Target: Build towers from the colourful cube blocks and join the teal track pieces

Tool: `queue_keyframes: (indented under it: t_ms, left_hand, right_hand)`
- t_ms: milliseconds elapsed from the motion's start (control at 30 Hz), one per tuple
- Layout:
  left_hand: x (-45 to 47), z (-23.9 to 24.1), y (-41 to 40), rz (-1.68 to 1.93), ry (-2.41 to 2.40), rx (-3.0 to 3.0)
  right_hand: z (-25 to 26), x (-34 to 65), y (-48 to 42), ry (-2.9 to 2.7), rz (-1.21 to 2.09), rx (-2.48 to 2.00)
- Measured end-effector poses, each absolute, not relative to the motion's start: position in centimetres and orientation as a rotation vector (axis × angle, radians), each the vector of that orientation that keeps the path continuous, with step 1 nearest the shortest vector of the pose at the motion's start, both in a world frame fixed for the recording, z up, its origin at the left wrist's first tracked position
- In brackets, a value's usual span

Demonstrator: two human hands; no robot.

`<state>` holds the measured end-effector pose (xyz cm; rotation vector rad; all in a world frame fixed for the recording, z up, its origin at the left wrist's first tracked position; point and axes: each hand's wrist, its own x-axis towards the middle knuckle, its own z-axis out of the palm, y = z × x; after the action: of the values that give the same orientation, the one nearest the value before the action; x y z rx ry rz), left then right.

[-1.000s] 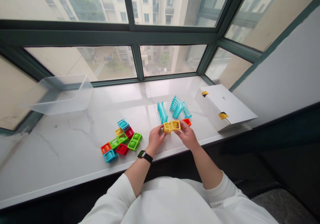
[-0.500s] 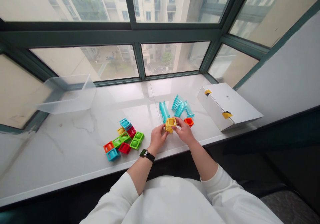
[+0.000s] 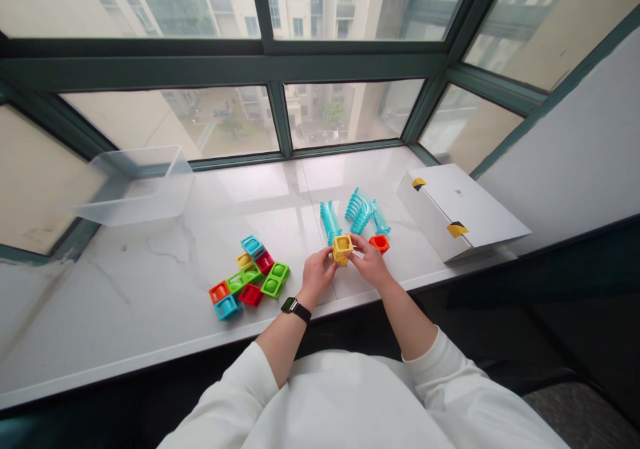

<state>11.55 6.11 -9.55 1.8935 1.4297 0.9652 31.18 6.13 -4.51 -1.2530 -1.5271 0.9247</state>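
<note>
A yellow toy block (image 3: 343,247) with a square open frame is held between both hands above the sill. My left hand (image 3: 317,277) grips its left side, and my right hand (image 3: 369,263) pinches its right side. Just beyond the block lies a translucent teal ribbed track piece (image 3: 329,220). More teal curved track pieces (image 3: 361,211) lie to its right. An orange block (image 3: 380,243) rests past my right fingers. Left of my left hand is a cluster of several loose blocks, among them a green block (image 3: 275,279), a red block (image 3: 251,295) and a blue block (image 3: 228,307).
The white marble-patterned sill (image 3: 150,322) runs under a green-framed window. A clear plastic bin (image 3: 145,209) stands at the back left. On the right is a white box (image 3: 465,209) with yellow-and-black tape tabs. The sill's front edge is close to my body.
The camera view has shifted slightly. My hands keep hold of the yellow block, which appears turned a little between the fingers. The other pieces have stayed put.
</note>
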Motion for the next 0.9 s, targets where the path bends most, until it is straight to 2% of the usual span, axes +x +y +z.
queue_keyframes:
  t_ms: [900]
  left_hand:
    - [11.6, -9.5, 6.1, 0.958, 1.46, 1.937]
  right_hand:
    - [-5.9, 31.6, 6.4, -1.501, 1.047, -1.213]
